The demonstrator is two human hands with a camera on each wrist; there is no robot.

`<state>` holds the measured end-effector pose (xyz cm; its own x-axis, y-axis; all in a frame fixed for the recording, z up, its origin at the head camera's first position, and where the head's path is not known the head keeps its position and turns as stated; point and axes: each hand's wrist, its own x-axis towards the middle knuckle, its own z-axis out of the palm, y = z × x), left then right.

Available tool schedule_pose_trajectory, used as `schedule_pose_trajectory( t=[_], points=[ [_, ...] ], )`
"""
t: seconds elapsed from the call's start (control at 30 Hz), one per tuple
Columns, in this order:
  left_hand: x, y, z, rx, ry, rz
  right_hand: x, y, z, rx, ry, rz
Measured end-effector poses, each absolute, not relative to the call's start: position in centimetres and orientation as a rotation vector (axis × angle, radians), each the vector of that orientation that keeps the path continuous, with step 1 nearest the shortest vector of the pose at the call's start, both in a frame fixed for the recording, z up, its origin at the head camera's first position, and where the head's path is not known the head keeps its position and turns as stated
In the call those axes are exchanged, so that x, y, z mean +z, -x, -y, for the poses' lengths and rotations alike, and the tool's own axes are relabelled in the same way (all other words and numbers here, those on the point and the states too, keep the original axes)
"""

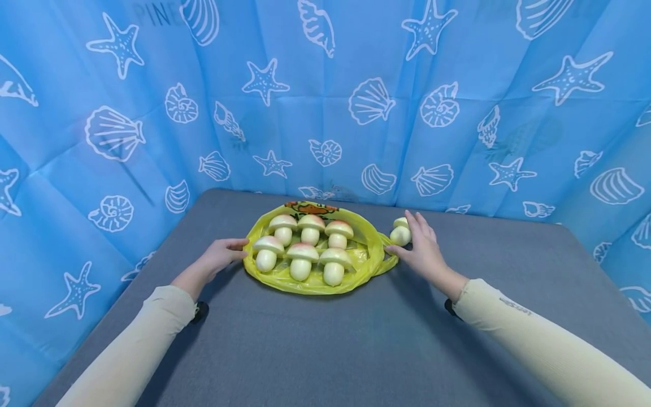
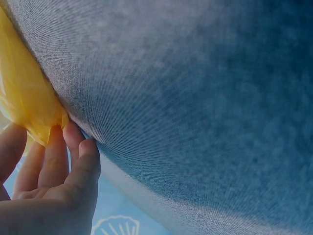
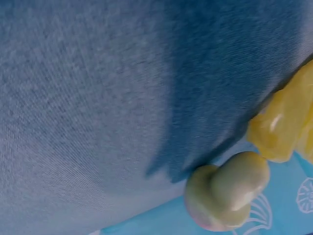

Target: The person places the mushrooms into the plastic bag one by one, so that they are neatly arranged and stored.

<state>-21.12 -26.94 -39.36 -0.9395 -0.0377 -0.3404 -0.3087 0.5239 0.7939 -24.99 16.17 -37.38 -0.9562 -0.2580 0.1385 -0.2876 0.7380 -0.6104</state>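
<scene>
A yellow plastic bag (image 1: 305, 289) lies spread on the table with several toy mushrooms (image 1: 303, 252) standing on it in two rows. At the bag's left edge, my left hand (image 1: 222, 258) pinches the plastic between thumb and fingers; the left wrist view has the fingertips on a gathered corner of the yellow bag (image 2: 29, 93). My right hand (image 1: 423, 249) reaches over beside one separate mushroom (image 1: 400, 234), fingers extended on its right and the thumb by the bag's twisted handle. That lone mushroom (image 3: 239, 181) shows in the right wrist view, where the hand is out of sight.
Grey cloth covers the table (image 1: 325, 345). A blue curtain (image 1: 325, 102) with white shells and starfish hangs close behind the table and along its left side. The bag's handle (image 1: 387, 261) trails to the right, near the lone mushroom.
</scene>
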Motion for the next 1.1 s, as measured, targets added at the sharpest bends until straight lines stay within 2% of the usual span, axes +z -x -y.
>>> schedule_pose_trajectory(
  t=[0.4,1.1],
  points=[
    [-39.0,21.0,26.8,1.386,0.261,-2.489,-38.6,27.5,-16.7,1.056,-0.309,2.958],
    [-39.2,21.1,26.9,1.385,0.301,-2.479,-39.4,29.1,-17.0,1.105,-0.38,2.952]
  ],
)
